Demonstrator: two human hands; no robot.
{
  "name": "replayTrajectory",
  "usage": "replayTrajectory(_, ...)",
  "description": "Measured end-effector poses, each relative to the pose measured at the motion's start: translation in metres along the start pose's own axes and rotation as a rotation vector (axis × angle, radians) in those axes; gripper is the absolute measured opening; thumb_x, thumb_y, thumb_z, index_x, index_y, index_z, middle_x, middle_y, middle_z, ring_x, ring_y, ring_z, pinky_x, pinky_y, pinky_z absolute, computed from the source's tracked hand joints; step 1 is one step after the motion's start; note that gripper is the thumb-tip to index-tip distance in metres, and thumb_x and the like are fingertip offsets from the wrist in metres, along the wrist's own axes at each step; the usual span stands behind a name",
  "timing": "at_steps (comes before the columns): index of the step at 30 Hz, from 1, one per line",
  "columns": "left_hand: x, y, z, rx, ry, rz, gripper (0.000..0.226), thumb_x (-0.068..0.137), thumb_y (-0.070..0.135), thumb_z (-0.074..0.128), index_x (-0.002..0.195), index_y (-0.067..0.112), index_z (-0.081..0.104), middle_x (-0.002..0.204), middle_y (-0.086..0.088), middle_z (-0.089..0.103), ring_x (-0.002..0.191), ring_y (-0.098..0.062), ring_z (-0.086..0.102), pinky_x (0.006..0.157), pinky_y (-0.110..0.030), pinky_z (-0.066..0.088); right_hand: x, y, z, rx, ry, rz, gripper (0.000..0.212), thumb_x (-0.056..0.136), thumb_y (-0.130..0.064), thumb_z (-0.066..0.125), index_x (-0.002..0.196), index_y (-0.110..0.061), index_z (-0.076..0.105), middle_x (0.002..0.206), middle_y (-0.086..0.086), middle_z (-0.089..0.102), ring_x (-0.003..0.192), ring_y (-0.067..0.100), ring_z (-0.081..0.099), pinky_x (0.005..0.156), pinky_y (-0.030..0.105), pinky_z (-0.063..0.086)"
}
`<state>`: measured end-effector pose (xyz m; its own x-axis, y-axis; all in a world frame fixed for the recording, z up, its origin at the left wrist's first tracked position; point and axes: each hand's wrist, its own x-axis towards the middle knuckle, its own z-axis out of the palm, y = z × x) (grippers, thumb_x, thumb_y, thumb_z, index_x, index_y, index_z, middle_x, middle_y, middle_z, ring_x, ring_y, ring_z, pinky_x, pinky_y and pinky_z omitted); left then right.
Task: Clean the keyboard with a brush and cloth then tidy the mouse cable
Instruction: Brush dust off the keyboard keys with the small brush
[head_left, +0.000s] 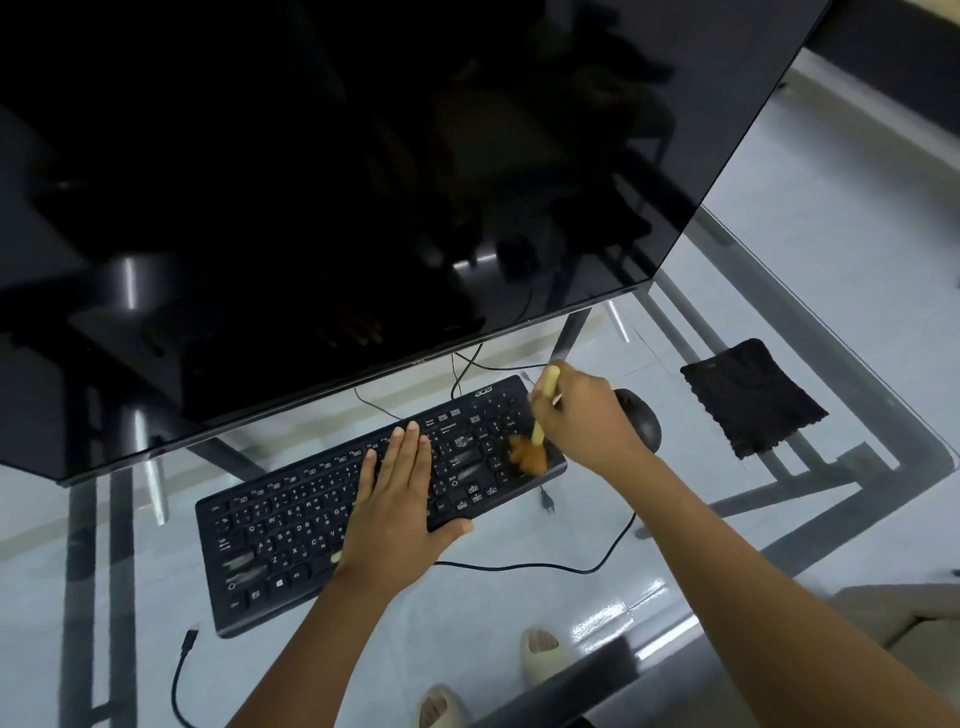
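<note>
Head view: the left hand (397, 499) lies flat, fingers straight, pressing the black Acer keyboard (332, 514) onto the glass table (519, 603). The right hand (587, 426) grips a yellow-handled brush (540, 415), its orange bristles on the number pad. The mouse (644, 421) sits just behind that hand, the black cloth (753, 400) further right. A wide sweep could knock the mouse or snag its cable (587, 569).

A left hand (397, 499) lies flat on a black keyboard (311, 525) on a glass tabletop (519, 603), while the right hand (582, 421) grips a brush (540, 415), bristles touching the keyboard's right end; a black cloth (753, 397) lies nearby.
</note>
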<state>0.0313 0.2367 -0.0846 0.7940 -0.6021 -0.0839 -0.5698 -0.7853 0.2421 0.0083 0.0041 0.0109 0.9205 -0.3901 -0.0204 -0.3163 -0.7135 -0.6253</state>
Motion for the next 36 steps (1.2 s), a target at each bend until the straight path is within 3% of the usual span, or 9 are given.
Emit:
replayTrajectory(3,-0.003,0.001,0.001,-0.005,-0.019,0.01,0.107,0.076,0.083,0.025,0.151,0.012,-0.001,0.159,-0.001,-0.013,0.145,-0.014,-0.02,0.119,-0.042,-0.007,0.002,-0.002,0.002,0.088,0.161,-0.083,0.008,0.095,-0.014,0.054,0.089,-0.011,0.056,0.084,0.0,0.064,0.068,0.011,0.064,0.065,0.018,0.052)
replayTrajectory(7,-0.005,0.002,-0.003,-0.007,-0.003,0.015,0.101,0.081,0.079,0.029,0.151,0.013,-0.003,0.159,-0.001,-0.014,0.144,-0.013,-0.021,0.118,-0.041,-0.01,0.01,-0.01,0.01,0.12,-0.04,-0.138,0.006,0.094,-0.012,0.057,0.088,-0.013,0.059,0.08,-0.001,0.069,0.067,0.008,0.067,0.064,0.025,0.054)
replayTrajectory(10,-0.01,0.0,-0.006,0.014,0.015,0.005,0.097,0.084,0.077,0.029,0.152,0.012,0.004,0.16,-0.002,-0.007,0.145,-0.014,-0.016,0.117,-0.042,-0.014,0.01,-0.017,0.016,0.157,0.101,-0.165,0.006,0.094,-0.011,0.057,0.089,-0.013,0.06,0.084,-0.001,0.067,0.074,0.005,0.066,0.068,0.021,0.053)
replayTrajectory(14,-0.017,-0.009,-0.015,0.011,0.092,-0.063,0.097,0.082,0.078,0.025,0.15,0.009,0.019,0.159,-0.005,0.012,0.147,-0.015,-0.001,0.115,-0.044,-0.011,0.005,-0.031,0.028,0.2,-0.055,-0.209,0.007,0.094,-0.009,0.059,0.089,-0.013,0.061,0.081,-0.001,0.071,0.071,0.01,0.069,0.07,0.027,0.058)
replayTrajectory(18,-0.033,-0.024,-0.018,-0.007,0.125,-0.137,0.098,0.081,0.078,0.027,0.149,0.008,0.024,0.159,-0.005,0.017,0.147,-0.015,0.006,0.117,-0.044,-0.007,-0.004,-0.044,0.04,0.229,0.036,-0.285,0.005,0.092,-0.008,0.061,0.089,-0.011,0.062,0.082,-0.011,0.064,0.072,0.0,0.063,0.068,0.014,0.05)
replayTrajectory(22,-0.053,-0.043,-0.019,-0.028,0.152,-0.228,0.098,0.081,0.078,0.029,0.148,0.007,0.026,0.159,-0.006,0.018,0.147,-0.016,0.007,0.117,-0.044,-0.004,-0.012,-0.057,0.056,0.152,-0.108,-0.338,0.007,0.093,-0.012,0.058,0.088,-0.015,0.061,0.081,-0.003,0.07,0.069,0.008,0.068,0.069,0.032,0.058)
replayTrajectory(28,-0.086,-0.065,-0.02,-0.109,0.255,-0.362,0.097,0.082,0.076,0.033,0.15,0.008,0.02,0.16,-0.005,0.01,0.148,-0.015,-0.001,0.119,-0.045,0.002,-0.015,-0.071,0.069,0.168,-0.174,-0.299,0.007,0.094,-0.011,0.058,0.088,-0.009,0.06,0.066,-0.007,0.068,0.062,0.003,0.066,0.062,0.023,0.055)
replayTrajectory(31,-0.108,-0.075,-0.016,-0.169,0.298,-0.449,0.1,0.08,0.077,0.036,0.15,0.007,0.018,0.16,-0.007,0.009,0.148,-0.018,0.001,0.118,-0.048,0.004,-0.019,-0.077,0.073,0.16,-0.034,-0.312,0.006,0.094,-0.013,0.058,0.088,-0.012,0.06,0.074,-0.005,0.066,0.061,0.0,0.058,0.06,0.01,0.042)
replayTrajectory(36,-0.129,-0.088,-0.009,-0.267,0.318,-0.494,0.109,0.076,0.081,0.038,0.151,0.006,0.01,0.16,-0.008,0.008,0.148,-0.016,-0.003,0.118,-0.049,0.005,-0.029,-0.077,0.071,0.055,-0.274,-0.329,0.01,0.093,-0.014,0.057,0.084,-0.016,0.059,0.064,-0.004,0.066,0.055,0.007,0.062,0.052,0.022,0.05)
